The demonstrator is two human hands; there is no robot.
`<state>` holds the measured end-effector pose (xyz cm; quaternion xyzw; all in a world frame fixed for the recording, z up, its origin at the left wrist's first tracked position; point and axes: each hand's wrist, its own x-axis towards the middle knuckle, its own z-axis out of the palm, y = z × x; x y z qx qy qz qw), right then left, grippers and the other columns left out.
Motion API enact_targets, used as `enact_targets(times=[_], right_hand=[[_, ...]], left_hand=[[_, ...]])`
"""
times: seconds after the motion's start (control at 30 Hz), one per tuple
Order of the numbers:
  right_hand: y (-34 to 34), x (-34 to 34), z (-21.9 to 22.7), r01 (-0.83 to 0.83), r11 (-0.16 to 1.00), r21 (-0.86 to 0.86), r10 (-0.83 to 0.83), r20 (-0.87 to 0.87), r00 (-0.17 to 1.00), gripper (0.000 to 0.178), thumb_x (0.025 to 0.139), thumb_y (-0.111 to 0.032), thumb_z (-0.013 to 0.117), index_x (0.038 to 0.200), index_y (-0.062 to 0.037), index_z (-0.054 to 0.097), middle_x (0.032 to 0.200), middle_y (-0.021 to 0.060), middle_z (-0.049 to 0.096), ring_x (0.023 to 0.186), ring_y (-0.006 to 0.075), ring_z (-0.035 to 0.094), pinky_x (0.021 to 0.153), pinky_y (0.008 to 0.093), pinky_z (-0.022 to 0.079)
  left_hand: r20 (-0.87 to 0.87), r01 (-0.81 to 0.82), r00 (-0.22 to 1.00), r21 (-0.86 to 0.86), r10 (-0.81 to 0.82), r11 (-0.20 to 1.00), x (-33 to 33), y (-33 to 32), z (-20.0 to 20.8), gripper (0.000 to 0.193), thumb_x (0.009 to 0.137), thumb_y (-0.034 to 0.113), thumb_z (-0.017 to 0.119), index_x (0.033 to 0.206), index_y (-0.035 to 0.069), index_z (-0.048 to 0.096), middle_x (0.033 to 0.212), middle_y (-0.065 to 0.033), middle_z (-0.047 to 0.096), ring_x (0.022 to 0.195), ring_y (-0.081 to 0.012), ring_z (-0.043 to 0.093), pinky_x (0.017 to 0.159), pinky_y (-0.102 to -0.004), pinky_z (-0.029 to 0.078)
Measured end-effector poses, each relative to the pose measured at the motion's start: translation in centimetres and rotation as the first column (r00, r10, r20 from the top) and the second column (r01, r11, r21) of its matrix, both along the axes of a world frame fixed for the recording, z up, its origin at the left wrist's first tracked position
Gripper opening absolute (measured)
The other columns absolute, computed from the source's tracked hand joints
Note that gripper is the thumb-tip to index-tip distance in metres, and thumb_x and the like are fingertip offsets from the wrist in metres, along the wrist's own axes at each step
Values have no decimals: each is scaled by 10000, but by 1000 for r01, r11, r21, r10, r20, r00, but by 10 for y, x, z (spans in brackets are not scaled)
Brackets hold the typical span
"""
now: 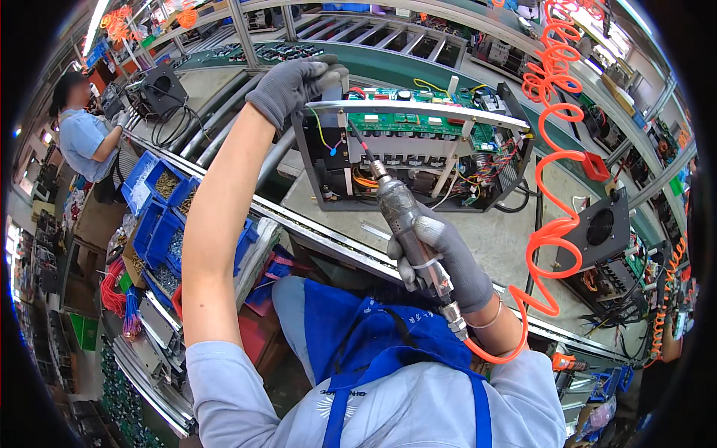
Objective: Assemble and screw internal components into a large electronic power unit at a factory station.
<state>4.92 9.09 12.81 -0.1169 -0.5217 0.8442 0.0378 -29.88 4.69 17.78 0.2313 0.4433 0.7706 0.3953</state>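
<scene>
An open black machine chassis [314, 168] stands on the work surface in front of me, with a green circuit board [388, 119] and coloured wires inside. A pale metal bar [418, 109] runs across its near upper side. My left hand [295, 86], in a grey glove, is closed at the chassis's upper left corner, fingers together and bent over it. My right hand [448, 250], also gloved, is wrapped round a pneumatic screwdriver [399, 209]. The tool slants up and left, its bit tip near the bar's left part; whether it touches a screw is too small to tell.
An orange coiled air hose [553, 194] runs from the screwdriver up to the right. Blue bins [160, 250] of small hardware sit at my left. At right stands a black fan panel [597, 228]. A roller conveyor [224, 123] lies beyond; another person [89, 145] works far left.
</scene>
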Motion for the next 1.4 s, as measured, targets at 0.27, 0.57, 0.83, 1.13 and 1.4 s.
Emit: enact_targets(times=[0.27,0.57,0.83,1.13,1.4], right_hand=[[-8,-12,2,11,1000,1,-11,-5,1000,577,864,-354,527,1326,-34,393,815,118,590,531,148,590,447,266,502],[-4,-20,1,8,1000,18,-8,0,1000,545,874,-346,522,1307,-35,406,811,107,599,522,136,591,442,252,501],[-3,-26,-5,17,1000,-14,-17,1,1000,535,883,-352,520,1304,-43,407,817,112,601,530,137,593,447,251,501],[-13,-34,-19,12,995,-101,-15,-31,999,484,908,-406,501,1240,-60,438,843,120,601,548,156,595,458,269,496],[-40,-41,-27,29,921,-388,-59,-65,996,454,952,-480,427,1087,-51,493,851,96,599,610,136,611,500,271,531]], left_hand=[[-84,39,995,-78,-46,996,-10,-4,0,243,975,140,493,1131,-28,575,951,-120,631,789,-153,653,469,-123,519],[-94,153,983,-72,-159,986,-20,8,0,243,972,131,501,1154,-14,572,816,-35,562,659,-58,564,405,-93,419],[-319,24,943,-232,-99,972,-17,3,4,261,940,68,528,1179,-15,592,951,-98,664,792,-66,627,443,-92,431],[-838,-145,171,-541,-518,828,-20,8,13,244,796,82,678,1033,34,717,956,-73,709,854,-159,643,846,-305,494],[-773,-46,121,-631,-622,775,-34,16,12,297,738,73,680,1030,45,722,890,-74,713,787,-132,627,755,-276,495]])
